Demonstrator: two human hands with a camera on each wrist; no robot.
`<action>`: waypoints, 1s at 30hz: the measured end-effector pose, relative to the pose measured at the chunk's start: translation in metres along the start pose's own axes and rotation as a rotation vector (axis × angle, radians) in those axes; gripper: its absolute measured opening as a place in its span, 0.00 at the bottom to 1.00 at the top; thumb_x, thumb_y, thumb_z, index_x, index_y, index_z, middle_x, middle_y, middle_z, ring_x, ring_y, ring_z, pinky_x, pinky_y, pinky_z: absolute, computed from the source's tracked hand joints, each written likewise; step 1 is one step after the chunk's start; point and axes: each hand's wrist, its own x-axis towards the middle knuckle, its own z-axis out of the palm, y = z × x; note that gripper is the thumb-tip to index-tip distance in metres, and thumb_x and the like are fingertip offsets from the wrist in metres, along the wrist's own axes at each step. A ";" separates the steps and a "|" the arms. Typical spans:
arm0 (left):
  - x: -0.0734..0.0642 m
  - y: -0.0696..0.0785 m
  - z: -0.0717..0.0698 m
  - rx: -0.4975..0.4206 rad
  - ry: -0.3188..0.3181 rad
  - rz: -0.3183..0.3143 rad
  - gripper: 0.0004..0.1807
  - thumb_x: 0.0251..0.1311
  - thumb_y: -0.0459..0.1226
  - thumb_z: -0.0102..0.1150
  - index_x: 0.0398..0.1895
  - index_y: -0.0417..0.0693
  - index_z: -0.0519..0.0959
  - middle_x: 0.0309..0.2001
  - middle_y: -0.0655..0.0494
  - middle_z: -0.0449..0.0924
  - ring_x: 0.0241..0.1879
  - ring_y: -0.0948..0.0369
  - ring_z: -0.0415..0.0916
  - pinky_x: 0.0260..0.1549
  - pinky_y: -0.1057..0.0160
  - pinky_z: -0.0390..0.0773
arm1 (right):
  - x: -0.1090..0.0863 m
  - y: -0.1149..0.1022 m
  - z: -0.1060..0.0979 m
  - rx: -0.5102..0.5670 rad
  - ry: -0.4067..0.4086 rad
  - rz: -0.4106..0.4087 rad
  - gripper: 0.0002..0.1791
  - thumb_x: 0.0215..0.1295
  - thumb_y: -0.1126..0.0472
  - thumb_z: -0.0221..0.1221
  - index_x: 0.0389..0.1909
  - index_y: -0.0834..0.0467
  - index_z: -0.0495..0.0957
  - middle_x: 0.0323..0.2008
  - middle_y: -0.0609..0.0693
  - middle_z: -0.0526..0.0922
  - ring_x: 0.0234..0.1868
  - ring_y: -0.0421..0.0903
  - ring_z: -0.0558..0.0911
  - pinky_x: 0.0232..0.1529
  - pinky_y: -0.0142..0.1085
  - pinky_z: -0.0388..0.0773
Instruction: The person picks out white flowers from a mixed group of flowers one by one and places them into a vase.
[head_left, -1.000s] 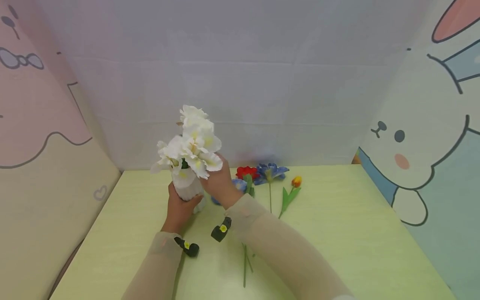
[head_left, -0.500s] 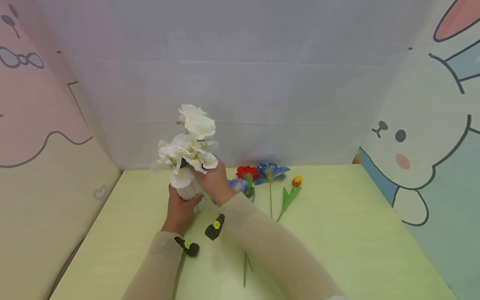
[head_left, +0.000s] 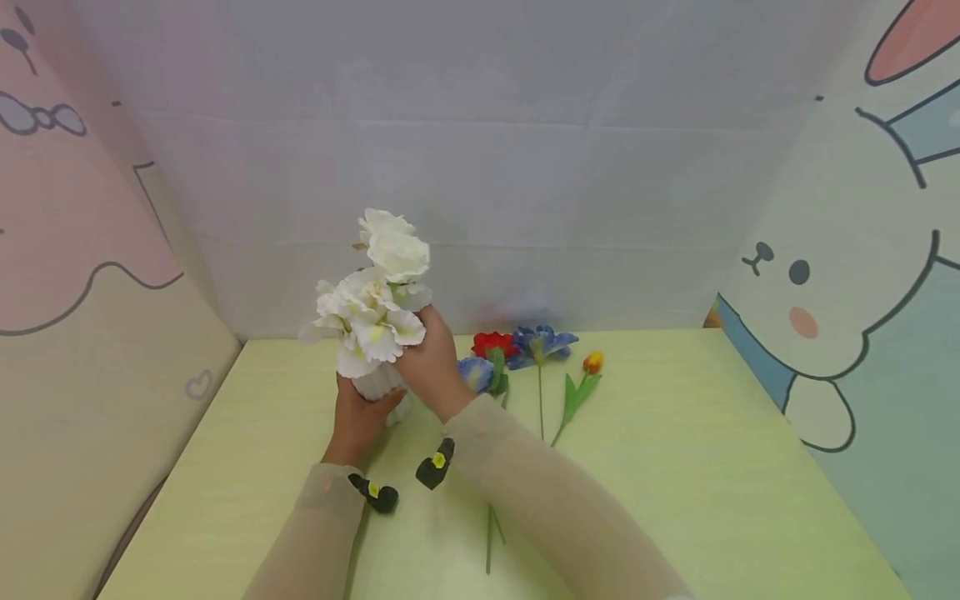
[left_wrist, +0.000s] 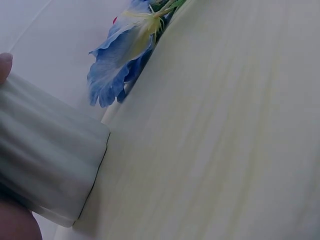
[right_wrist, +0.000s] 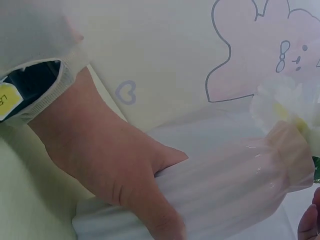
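Observation:
A white ribbed vase (head_left: 379,382) stands at the left of the table, its base at the tabletop in the left wrist view. My left hand (head_left: 360,423) grips its side, thumb and fingers around it. White irises (head_left: 358,302) and white roses (head_left: 397,252) rise from the vase mouth. Beside the mouth, my right hand (head_left: 435,365) holds a white iris (head_left: 384,335) just under its bloom; petals hide most of its fingers. In the right wrist view, the vase (right_wrist: 235,175) shows green at its neck, near my right fingertips (right_wrist: 309,222).
Right of the vase lie blue flowers (head_left: 542,343), a red flower (head_left: 495,343) and an orange-yellow tulip (head_left: 593,363). Some stems pass under my right forearm. A pale wall sheet (head_left: 525,208) rises behind the table (head_left: 712,467).
The white iris in my right hand has moved down and left toward the vase, uncovering the white rose behind it. My left hand keeps its hold on the vase.

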 end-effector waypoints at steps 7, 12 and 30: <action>0.000 -0.001 0.000 -0.006 -0.005 -0.004 0.51 0.58 0.34 0.76 0.76 0.47 0.49 0.65 0.44 0.63 0.61 0.48 0.65 0.64 0.46 0.63 | 0.002 -0.006 0.000 0.015 -0.020 0.040 0.20 0.71 0.58 0.65 0.60 0.58 0.75 0.48 0.46 0.81 0.46 0.39 0.80 0.47 0.37 0.80; 0.001 -0.004 0.001 0.004 0.003 -0.008 0.51 0.59 0.35 0.76 0.76 0.47 0.49 0.64 0.43 0.64 0.60 0.48 0.66 0.63 0.46 0.64 | 0.005 -0.004 0.002 -0.028 -0.034 0.164 0.22 0.68 0.57 0.68 0.59 0.57 0.76 0.51 0.44 0.83 0.53 0.40 0.81 0.55 0.39 0.79; 0.000 0.000 0.000 0.005 0.009 -0.021 0.51 0.57 0.35 0.77 0.76 0.48 0.50 0.65 0.43 0.63 0.62 0.48 0.64 0.66 0.45 0.62 | -0.015 -0.007 -0.014 0.010 -0.018 0.099 0.14 0.65 0.62 0.66 0.50 0.55 0.79 0.38 0.47 0.82 0.36 0.42 0.81 0.39 0.35 0.81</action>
